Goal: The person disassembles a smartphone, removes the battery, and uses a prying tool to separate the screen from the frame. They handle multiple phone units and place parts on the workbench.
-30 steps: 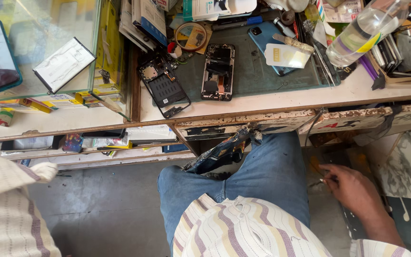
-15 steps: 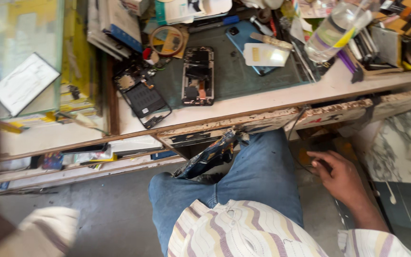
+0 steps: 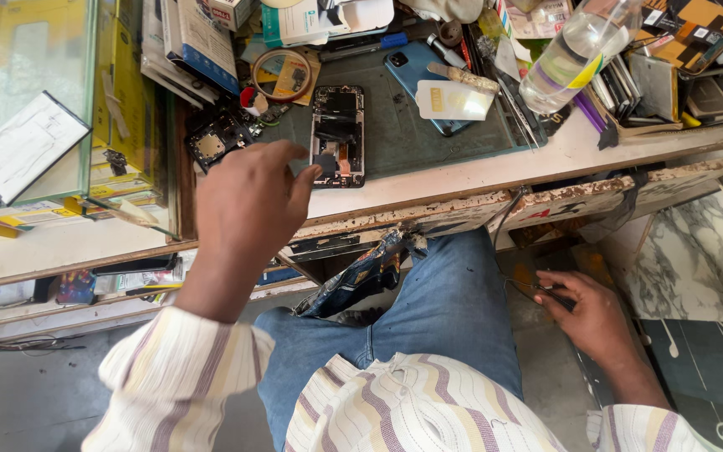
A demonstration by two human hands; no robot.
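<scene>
While seated, left hand (image 3: 248,205) over opened phone (image 3: 338,134)

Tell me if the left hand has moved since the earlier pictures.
Yes. The left hand has come up over the bench edge, its fingertips now by the opened phone.

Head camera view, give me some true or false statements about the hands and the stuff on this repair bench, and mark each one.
1. The left hand hovers over the opened phone on the green mat. True.
2. The right hand rests on the bench top. False: it is down beside the jeans-clad leg, below the bench, with thin dark tweezers at its fingers.
3. A blue phone lies on the mat, back side up. True.
4. The clear plastic bottle lies on the floor. False: it is on the bench, at the mat's right end.
</scene>
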